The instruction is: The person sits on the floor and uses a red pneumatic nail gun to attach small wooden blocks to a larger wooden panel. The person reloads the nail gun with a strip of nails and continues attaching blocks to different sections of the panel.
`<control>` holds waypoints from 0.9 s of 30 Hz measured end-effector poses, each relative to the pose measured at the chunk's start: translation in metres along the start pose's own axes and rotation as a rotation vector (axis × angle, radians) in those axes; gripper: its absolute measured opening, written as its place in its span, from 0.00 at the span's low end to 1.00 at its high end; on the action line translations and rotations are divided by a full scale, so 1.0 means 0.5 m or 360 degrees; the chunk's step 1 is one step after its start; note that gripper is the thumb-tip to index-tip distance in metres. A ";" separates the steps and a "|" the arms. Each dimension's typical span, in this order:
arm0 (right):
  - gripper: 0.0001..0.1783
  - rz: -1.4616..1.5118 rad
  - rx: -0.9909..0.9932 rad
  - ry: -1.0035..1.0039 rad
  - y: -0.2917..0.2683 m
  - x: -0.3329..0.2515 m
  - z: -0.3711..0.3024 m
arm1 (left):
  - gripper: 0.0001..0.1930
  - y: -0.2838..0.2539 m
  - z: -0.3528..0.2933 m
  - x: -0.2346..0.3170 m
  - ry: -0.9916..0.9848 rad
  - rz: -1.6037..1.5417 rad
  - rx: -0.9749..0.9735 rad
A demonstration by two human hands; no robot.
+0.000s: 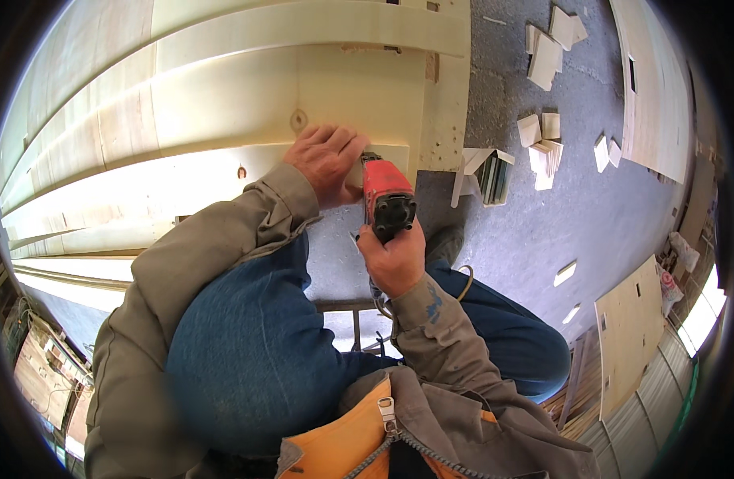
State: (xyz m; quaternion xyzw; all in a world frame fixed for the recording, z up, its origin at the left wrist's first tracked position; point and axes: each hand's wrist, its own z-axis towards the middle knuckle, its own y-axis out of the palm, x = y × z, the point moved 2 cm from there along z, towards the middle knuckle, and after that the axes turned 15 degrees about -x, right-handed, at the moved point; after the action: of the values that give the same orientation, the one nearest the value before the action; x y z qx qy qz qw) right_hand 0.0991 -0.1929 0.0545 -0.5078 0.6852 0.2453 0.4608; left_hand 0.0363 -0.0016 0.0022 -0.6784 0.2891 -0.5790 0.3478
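My right hand (397, 259) is wrapped around the handle of a red and black nail gun (388, 180). A yellowish air hose (467, 286) curves out below it. The gun's nose is down at the edge of a pale wooden board (207, 177), close to its right end. Just left of the nose, my left hand (327, 162) grips the board's near edge, fingers bent over the top and thumb on the near side. What lies under its palm is hidden. A wide wooden panel (359, 96) extends beyond the board.
A long wooden strip (303, 28) crosses the panel. On the grey floor (503, 255) to the right lie several loose wood pieces (546, 60) and a small wooden box shape (495, 177). Large sheets (658, 88) stand farther right, with a plywood piece (632, 335) nearer me.
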 end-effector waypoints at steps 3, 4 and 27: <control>0.20 0.0004 0.0007 -0.0043 -0.003 -0.014 0.010 | 0.35 -0.002 0.000 -0.002 0.0001 -0.0051 0.0018; 0.20 0.0005 0.0008 -0.0060 -0.004 -0.019 0.013 | 0.35 -0.003 0.000 -0.003 0.0001 -0.0064 0.0020; 0.25 -0.0114 -0.0038 -0.0051 -0.006 -0.043 0.023 | 0.35 0.001 0.007 -0.007 -0.0016 -0.0043 0.0084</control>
State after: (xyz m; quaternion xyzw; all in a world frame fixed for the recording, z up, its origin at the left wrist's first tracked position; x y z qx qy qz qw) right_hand 0.1074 -0.1744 0.0687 -0.5335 0.6561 0.2450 0.4742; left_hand 0.0390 0.0012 -0.0004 -0.6758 0.2629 -0.5874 0.3592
